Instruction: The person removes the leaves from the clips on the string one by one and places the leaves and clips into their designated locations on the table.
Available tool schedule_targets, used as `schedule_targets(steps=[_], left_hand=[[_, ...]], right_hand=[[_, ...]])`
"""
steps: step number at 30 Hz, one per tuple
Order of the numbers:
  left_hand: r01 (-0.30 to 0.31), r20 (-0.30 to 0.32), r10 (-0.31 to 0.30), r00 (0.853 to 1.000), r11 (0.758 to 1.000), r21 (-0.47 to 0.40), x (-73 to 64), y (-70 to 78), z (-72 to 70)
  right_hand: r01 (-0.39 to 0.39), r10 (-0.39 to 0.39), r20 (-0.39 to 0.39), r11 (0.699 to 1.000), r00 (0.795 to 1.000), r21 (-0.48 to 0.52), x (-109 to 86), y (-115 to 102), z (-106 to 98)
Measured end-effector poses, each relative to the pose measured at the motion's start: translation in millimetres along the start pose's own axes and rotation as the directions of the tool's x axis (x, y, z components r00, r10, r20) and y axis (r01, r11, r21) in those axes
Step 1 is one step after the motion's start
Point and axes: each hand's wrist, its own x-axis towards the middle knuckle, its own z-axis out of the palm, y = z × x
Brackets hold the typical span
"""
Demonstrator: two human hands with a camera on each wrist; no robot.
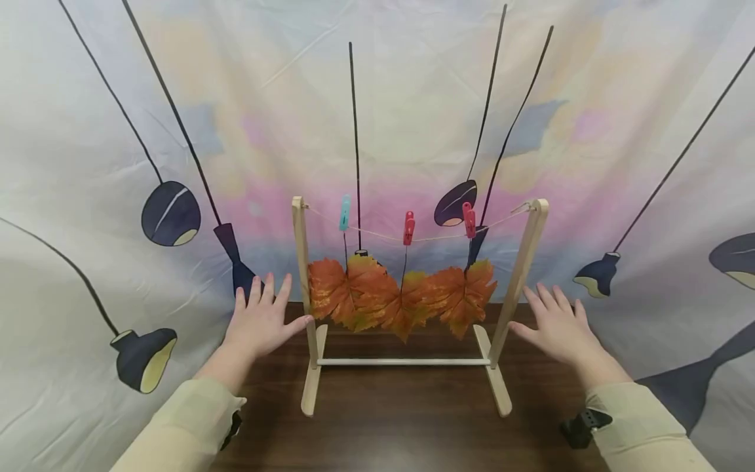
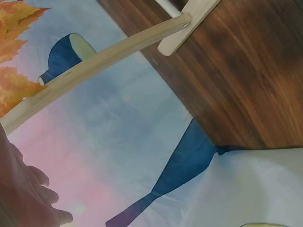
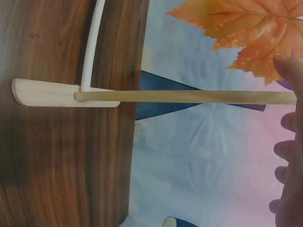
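A small wooden drying rack [image 1: 522,275] stands on the table, a thin string [image 1: 377,234] strung between its two posts. From the string hang three orange and yellow artificial leaves [image 1: 336,292], in a row and overlapping. A light blue clothespin [image 1: 345,215] and two red clothespins [image 1: 409,229] sit on the string above the leaf stems. My left hand [image 1: 262,324] is spread beside the left post, thumb tip right at the wood. On the other side, my right hand [image 1: 557,328] has its fingers extended, the thumb pointing toward the right post. Neither hand holds anything.
Behind the rack and along both sides hangs a pale cloth [image 1: 377,118] printed with dark lamps on long cords. The dark brown wooden table [image 1: 407,426] runs up to it. A white crossbar [image 1: 404,362] joins the rack's two feet. Straps circle both wrists.
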Motion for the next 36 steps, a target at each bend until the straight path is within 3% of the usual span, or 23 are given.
schedule_targets(steps=[10,18,25,30,36], left_hand=[[-0.001,-0.021,0.001,1.0,1.0,-0.02,0.4,-0.1,-26.5],[-0.026,-0.104,0.019,0.994,0.998,-0.063,-0.6,6.4,-44.6],[-0.097,-0.228,0.07,0.971,0.989,-0.109,-1.5,13.6,-55.2],[-0.149,-0.285,0.105,0.953,0.979,-0.137,-1.7,15.9,-59.7],[-0.157,-0.34,0.093,0.936,0.974,-0.164,-0.9,21.5,-66.5]], right_hand=[[0.006,-0.006,0.0,0.999,1.0,-0.038,2.0,1.1,-25.7],[0.062,-0.064,-0.037,0.996,0.997,-0.06,2.1,-6.4,-50.1],[0.092,-0.094,-0.062,0.995,0.994,-0.035,2.3,-13.7,-66.3],[0.12,-0.12,-0.072,0.993,0.99,-0.007,3.7,-17.0,-75.0],[0.157,-0.148,-0.092,0.982,0.985,0.107,5.1,-22.4,-85.9]])
